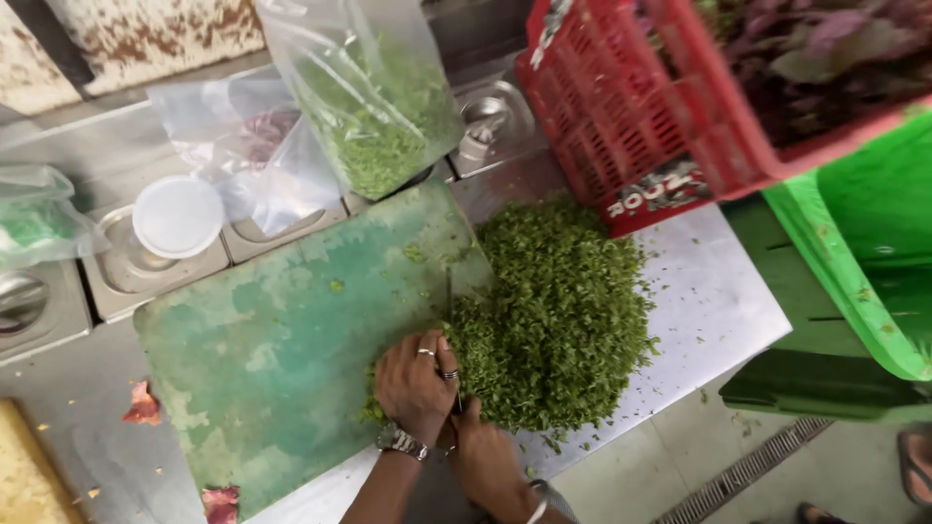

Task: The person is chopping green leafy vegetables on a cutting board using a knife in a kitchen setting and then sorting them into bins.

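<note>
My right hand (482,456) gripped the knife (452,340) handle, fingers closed; my left hand (416,383) pressed flat on the blade's spine. The chopped greens (558,311), light, loose and damp, lay heaped at the green cutting board (282,340) edge on the desk (714,301), best scooped underneath.

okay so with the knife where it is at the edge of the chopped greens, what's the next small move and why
Probably rock the knife rightward into the chopped greens. The left hand presses on the blade, the right hand grips the handle, and the pile lies just beside it.
</note>
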